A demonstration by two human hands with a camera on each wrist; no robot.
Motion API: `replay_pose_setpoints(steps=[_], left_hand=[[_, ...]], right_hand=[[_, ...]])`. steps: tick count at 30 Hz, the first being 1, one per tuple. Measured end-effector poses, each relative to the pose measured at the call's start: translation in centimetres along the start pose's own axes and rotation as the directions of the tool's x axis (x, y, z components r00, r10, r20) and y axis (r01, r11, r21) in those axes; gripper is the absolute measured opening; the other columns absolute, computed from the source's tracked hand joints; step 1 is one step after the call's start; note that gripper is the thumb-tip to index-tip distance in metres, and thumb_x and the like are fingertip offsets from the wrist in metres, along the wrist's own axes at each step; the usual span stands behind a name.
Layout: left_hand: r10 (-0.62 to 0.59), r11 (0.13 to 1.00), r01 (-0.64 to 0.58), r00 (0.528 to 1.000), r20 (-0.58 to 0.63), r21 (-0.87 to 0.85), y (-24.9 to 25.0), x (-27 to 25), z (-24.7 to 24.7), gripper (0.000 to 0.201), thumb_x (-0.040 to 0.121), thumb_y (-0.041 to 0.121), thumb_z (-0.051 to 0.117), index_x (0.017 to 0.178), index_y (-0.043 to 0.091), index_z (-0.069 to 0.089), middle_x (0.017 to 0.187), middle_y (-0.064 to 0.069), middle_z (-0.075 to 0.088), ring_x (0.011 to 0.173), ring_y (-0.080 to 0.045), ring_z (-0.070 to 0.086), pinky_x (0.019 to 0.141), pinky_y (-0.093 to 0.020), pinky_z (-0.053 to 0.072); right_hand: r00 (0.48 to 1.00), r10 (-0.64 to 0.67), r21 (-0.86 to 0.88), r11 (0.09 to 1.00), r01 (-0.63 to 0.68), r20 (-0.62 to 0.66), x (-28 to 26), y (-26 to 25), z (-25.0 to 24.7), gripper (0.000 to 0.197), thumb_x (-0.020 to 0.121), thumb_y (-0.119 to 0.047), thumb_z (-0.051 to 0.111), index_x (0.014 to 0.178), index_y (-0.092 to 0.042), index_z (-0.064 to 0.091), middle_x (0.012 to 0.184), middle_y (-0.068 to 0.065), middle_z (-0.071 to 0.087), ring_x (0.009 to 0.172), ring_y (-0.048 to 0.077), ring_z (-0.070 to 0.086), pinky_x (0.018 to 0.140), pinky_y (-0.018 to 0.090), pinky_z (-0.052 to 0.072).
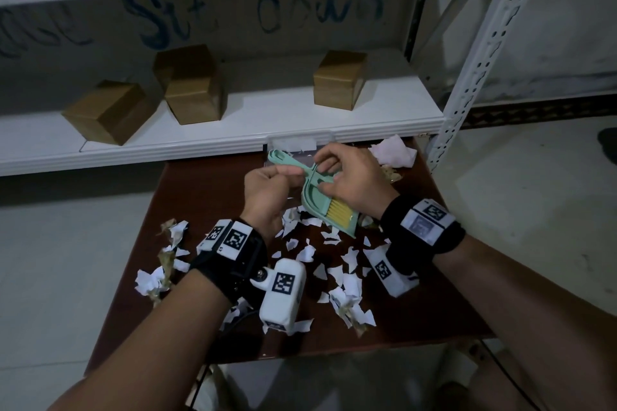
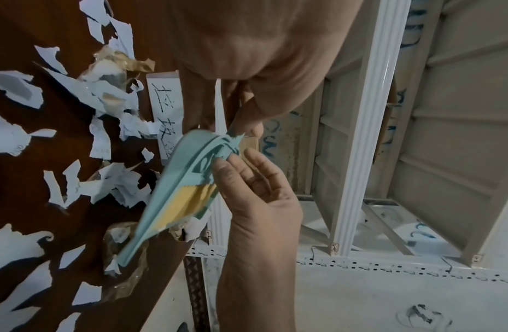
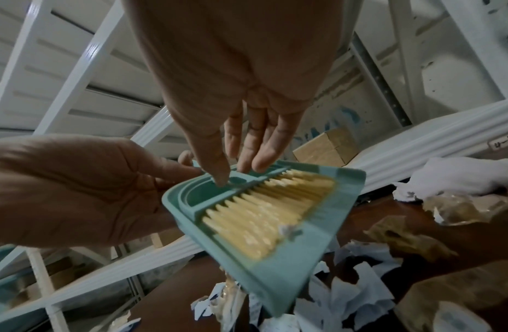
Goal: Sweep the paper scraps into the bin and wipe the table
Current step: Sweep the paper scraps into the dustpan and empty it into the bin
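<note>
Here the brown counter [image 1: 417,304] shows bare wood along its near edge and right side, while its far edge runs under the white shelf [image 1: 233,130] that carries three cardboard boxes [image 1: 110,112]. Left to right, scraps [image 1: 347,287] lie thick from the counter's left edge across its middle — white torn paper mixed with some brownish crumpled bits. The left edge has scraps right up to it, and pale floor lies beyond on both sides.

The left hand [image 1: 267,197] is above the scraps, its thumb and fingers pinching the handle [image 1: 283,160] of a green dustpan [image 1: 329,220]; that grip is narrow, closed on the handle. The dustpan is held clear of the counter, tilted, with a small brush [image 3: 264,209] nested inside it, its yellow bristles facing up. Just beyond the handle, at the counter's far edge under the shelf lip, stands a clear bin [image 1: 293,145] with a white label; how much is in it cannot be told.

The right hand [image 1: 354,183] is touching the dustpan from the right — in the right wrist view its fingers [image 3: 218,170] are nearly straight, tips pressed on the green back of the brush, not wrapped round it. A white crumpled cloth [image 1: 395,153] sits at the far right corner, with a brownish wad just beside it. The rack's perforated upright [image 1: 474,77] rises at that corner.
</note>
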State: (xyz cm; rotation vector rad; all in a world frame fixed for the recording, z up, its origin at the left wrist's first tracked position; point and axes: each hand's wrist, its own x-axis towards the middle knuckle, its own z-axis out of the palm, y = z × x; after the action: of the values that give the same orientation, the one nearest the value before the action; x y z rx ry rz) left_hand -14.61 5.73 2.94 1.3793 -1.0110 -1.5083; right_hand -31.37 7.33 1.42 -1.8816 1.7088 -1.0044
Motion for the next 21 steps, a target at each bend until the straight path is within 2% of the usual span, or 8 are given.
replay_pose_setpoints(steps=[3, 5, 8, 10, 13, 15, 18, 21], left_hand=[[0.002, 1.0, -0.002, 1.0, -0.003, -0.007, -0.1, 0.0, 0.3, 0.015, 0.09, -0.011, 0.062, 0.084, 0.003, 0.065, 0.082, -0.017, 0.074, 0.066, -0.025, 0.072, 0.059, -0.035, 0.062], [0.006, 1.0, -0.006, 1.0, -0.021, 0.001, -0.3, 0.1, 0.4, 0.015, 0.087, -0.009, 0.065, 0.091, 0.004, 0.058, 0.086, -0.019, 0.073, 0.068, -0.027, 0.072, 0.056, -0.034, 0.06], [-0.018, 1.0, 0.018, 1.0, 0.021, 0.003, -0.1, 0.1, 0.1, 0.035, 0.084, -0.003, 0.071, 0.114, -0.007, 0.054, 0.102, -0.025, 0.075, 0.077, -0.031, 0.076, 0.057, -0.034, 0.059], [-0.024, 1.0, 0.024, 0.997, 0.073, -0.007, 0.3, 0.0, -0.3, 0.05, 0.084, -0.004, 0.072, 0.129, -0.005, 0.051, 0.103, -0.022, 0.076, 0.079, -0.031, 0.077, 0.06, -0.035, 0.06], [-0.02, 1.0, 0.019, 0.992, 0.126, 0.004, 1.0, -0.5, -0.9, 0.041, 0.088, -0.009, 0.07, 0.123, 0.004, 0.053, 0.096, -0.016, 0.077, 0.077, -0.025, 0.077, 0.064, -0.037, 0.062], [-0.011, 1.0, 0.006, 0.982, 0.186, 0.028, 1.4, -0.8, -1.2, 0.034, 0.09, -0.008, 0.069, 0.122, -0.003, 0.059, 0.101, -0.02, 0.076, 0.079, -0.025, 0.077, 0.065, -0.035, 0.062], [0.005, 0.999, -0.012, 0.981, 0.194, 0.037, 1.7, -0.5, -1.7, 0.03, 0.091, -0.009, 0.067, 0.12, -0.008, 0.061, 0.107, -0.021, 0.075, 0.081, -0.026, 0.077, 0.063, -0.033, 0.062], [0.022, 0.999, -0.026, 0.986, 0.164, 0.024, 2.0, 0.0, -2.2, 0.027, 0.093, -0.01, 0.063, 0.119, -0.01, 0.061, 0.099, -0.018, 0.076, 0.078, -0.024, 0.077, 0.061, -0.032, 0.062]], right_hand=[[1.0, -0.014, -0.067, 0.998, 0.015, 0.022, -0.6, -0.2, 0.1, 0.046, 0.071, -0.016, 0.09, 0.113, -0.021, 0.069, 0.092, -0.012, 0.069, 0.082, 0.009, 0.068, 0.077, 0.029, 0.06], [0.999, -0.047, -0.103, 0.993, 0.048, 0.015, -1.0, -0.4, 0.0, 0.045, 0.072, -0.018, 0.089, 0.112, -0.021, 0.068, 0.087, -0.017, 0.065, 0.08, 0.01, 0.069, 0.076, 0.036, 0.062], [0.995, -0.1, -0.134, 0.986, 0.098, -0.005, -1.4, -0.6, -0.3, 0.045, 0.074, -0.019, 0.087, 0.114, -0.022, 0.066, 0.086, -0.019, 0.062, 0.078, 0.01, 0.07, 0.074, 0.038, 0.062], [0.993, -0.117, -0.142, 0.983, 0.113, -0.019, -1.5, -0.5, -0.7, 0.045, 0.074, -0.019, 0.086, 0.114, -0.023, 0.066, 0.086, -0.018, 0.063, 0.077, 0.011, 0.07, 0.074, 0.039, 0.062], [0.991, -0.132, -0.147, 0.981, 0.127, -0.028, -1.5, -0.2, -1.3, 0.047, 0.073, -0.019, 0.084, 0.116, -0.022, 0.069, 0.089, -0.012, 0.071, 0.077, 0.012, 0.07, 0.075, 0.04, 0.061], [0.99, -0.142, -0.145, 0.98, 0.139, -0.015, -1.6, -0.1, -1.6, 0.046, 0.071, -0.021, 0.08, 0.117, -0.023, 0.071, 0.091, -0.008, 0.074, 0.079, 0.013, 0.071, 0.076, 0.04, 0.06], [0.99, -0.139, -0.155, 0.978, 0.139, 0.012, -1.4, 0.2, -2.2, 0.05, 0.067, -0.026, 0.072, 0.118, -0.023, 0.074, 0.09, -0.007, 0.074, 0.079, 0.014, 0.069, 0.075, 0.039, 0.06], [0.995, -0.091, -0.189, 0.977, 0.097, 0.04, -1.1, 0.8, -3.1, 0.051, 0.068, -0.024, 0.073, 0.119, -0.024, 0.074, 0.089, -0.006, 0.073, 0.078, 0.016, 0.067, 0.075, 0.039, 0.059]])
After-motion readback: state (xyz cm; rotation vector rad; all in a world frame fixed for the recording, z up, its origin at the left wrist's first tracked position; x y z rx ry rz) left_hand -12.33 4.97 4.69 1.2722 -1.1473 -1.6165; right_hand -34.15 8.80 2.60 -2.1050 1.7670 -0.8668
